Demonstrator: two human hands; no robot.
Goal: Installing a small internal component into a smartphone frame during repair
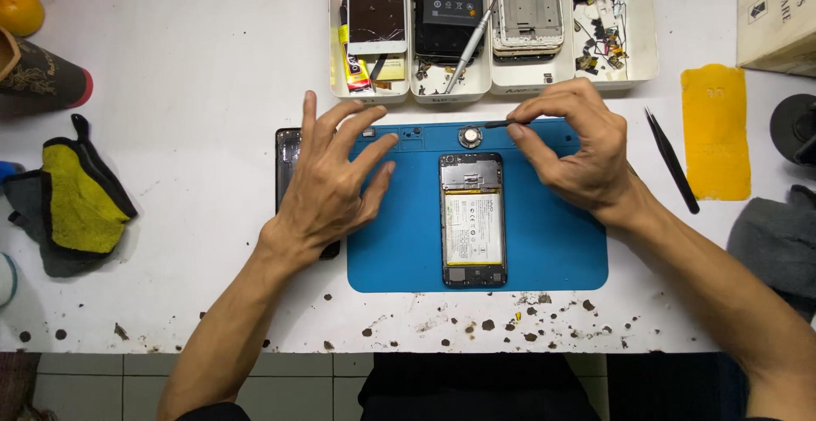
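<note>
The left hand (327,187) lies flat with fingers spread, holding nothing, over a dark glossy back cover (286,166) and the left edge of the smooth blue rubber mat (552,251). Mid-mat lies an opened phone (473,219) with its pale-labelled battery showing. At the mat's far edge, the right hand (578,153) pinches a thin black tool (503,122)
</note>
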